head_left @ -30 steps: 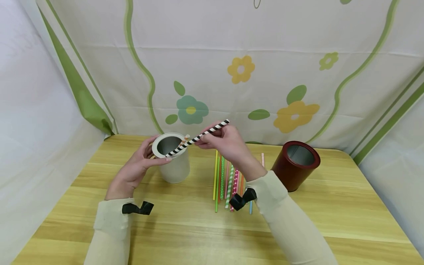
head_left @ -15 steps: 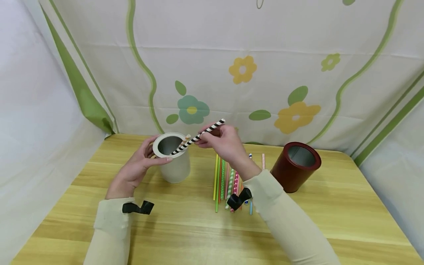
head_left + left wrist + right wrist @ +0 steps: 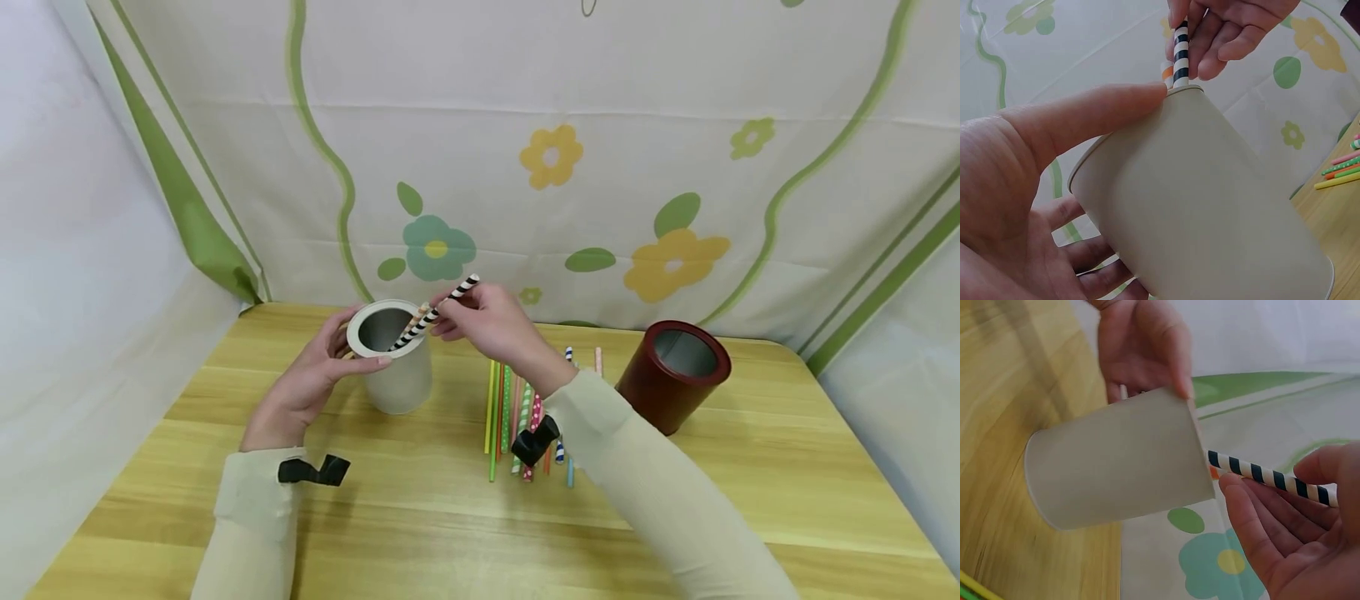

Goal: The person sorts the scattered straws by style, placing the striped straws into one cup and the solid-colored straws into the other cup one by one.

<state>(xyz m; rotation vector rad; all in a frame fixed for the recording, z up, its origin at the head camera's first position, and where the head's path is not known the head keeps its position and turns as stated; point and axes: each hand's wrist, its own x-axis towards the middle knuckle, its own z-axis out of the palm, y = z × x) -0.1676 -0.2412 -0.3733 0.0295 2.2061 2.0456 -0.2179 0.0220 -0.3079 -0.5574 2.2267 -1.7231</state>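
On the left of the table stands a cream-white can point(image 3: 401, 383), its mouth facing up. My left hand point(image 3: 309, 375) grips it near the top, thumb along the front of the rim and fingers around the far side. My right hand point(image 3: 491, 321) pinches a black-and-white striped paper straw point(image 3: 1260, 473) between thumb and fingers. That straw slants down to the left, and its lower end is inside the can's mouth. Beside it an orange-and-white striped straw point(image 3: 414, 317) leans out over the rim; the can hides its lower part in both wrist views.
Several coloured paper straws point(image 3: 506, 417) lie side by side on the wooden table point(image 3: 420, 517), partly under my right forearm. A dark red can point(image 3: 660, 396) stands to their right, open at the top. A flowered cloth point(image 3: 480, 183) hangs behind the table.
My right hand has moved left and toward the can, and the black-and-white straw has gone deeper into its mouth at a steeper slant. The left hand has stayed on the can.
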